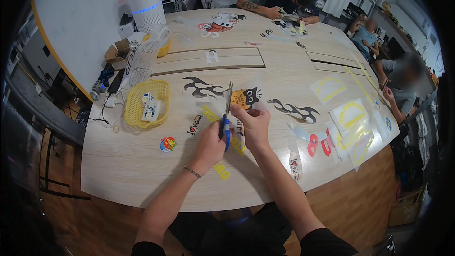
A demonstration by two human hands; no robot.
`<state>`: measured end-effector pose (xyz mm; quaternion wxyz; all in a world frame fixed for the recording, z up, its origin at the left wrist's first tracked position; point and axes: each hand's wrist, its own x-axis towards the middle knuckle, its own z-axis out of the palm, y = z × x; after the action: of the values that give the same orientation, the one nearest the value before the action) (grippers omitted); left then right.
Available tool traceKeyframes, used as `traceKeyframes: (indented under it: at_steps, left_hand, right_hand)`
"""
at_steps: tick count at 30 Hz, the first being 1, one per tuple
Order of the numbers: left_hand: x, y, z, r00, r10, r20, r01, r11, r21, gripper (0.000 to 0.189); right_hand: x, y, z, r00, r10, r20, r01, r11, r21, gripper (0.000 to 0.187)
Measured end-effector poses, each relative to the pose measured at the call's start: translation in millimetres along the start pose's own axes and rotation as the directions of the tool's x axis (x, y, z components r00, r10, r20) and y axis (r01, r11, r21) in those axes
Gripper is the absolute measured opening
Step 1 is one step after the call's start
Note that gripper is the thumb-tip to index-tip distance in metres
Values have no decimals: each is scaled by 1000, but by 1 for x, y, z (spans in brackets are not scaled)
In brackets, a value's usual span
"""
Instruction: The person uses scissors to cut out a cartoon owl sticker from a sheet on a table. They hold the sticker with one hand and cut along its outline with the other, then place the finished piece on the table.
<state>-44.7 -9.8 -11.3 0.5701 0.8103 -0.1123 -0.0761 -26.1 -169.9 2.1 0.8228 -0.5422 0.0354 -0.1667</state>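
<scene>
My left hand grips the handles of a pair of scissors with blue handles, its blades pointing away from me. A transfer sheet with a black cat and an orange panel is pinched between thumb and fingers of my right hand. The scissor blades run along the sheet's left edge; whether they touch it I cannot tell. Beneath my hands lie yellow letter cutouts, partly hidden. A black flame decal lies beyond the scissors, and another flame decal to the right of the sheet.
To the left stands a yellow plastic basket holding small packets. A round sticker lies in front of it. Clear film sheets with yellow pieces and red numerals are at right. A white air purifier and a co-worker are across the table.
</scene>
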Motion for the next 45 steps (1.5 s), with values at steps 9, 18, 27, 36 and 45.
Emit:
traceKeyframes:
  at_steps: [9, 18, 27, 36, 45]
  left_hand:
    - [0, 4, -5, 1000, 15, -20, -16, 999, -36, 28]
    - [3, -3, -7, 1000, 15, 24, -11, 989, -146, 29]
    - [7, -5, -13, 993, 117, -11, -113, 975, 193, 28]
    - [1, 11, -18, 987, 158, 13, -152, 919, 364, 26]
    - [3, 7, -19, 971, 234, -36, -203, 899, 387, 28]
  right_hand:
    - [-1, 2, 1, 1000, 5, 22, -3, 997, -75, 27]
    - [4, -9, -4, 992, -108, 67, 118, 977, -176, 26]
    - [12, -7, -9, 991, -133, 36, 132, 991, 14, 22]
    - [17, -10, -17, 989, -124, 78, 126, 992, -22, 23]
    - [20, -21, -27, 974, -147, 170, 178, 967, -181, 38]
